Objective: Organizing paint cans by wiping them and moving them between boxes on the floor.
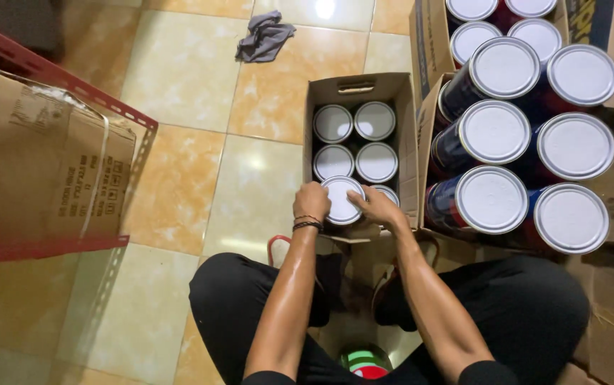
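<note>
Both hands, the left hand (312, 202) and the right hand (374, 207), are clamped on a white-lidded can (342, 199) at the near end of the open carton (357, 89) in the frame's centre; four cans already stand inside; more cans (494, 132) wait at the right.

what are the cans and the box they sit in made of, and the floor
Cans: likely metal, with pale matte lids and shiny raised rims. Box: brown corrugated cardboard, with folded flaps and a cut handle slot. Floor: glossy glazed tile, probably ceramic, with grout lines and light glare.
</note>
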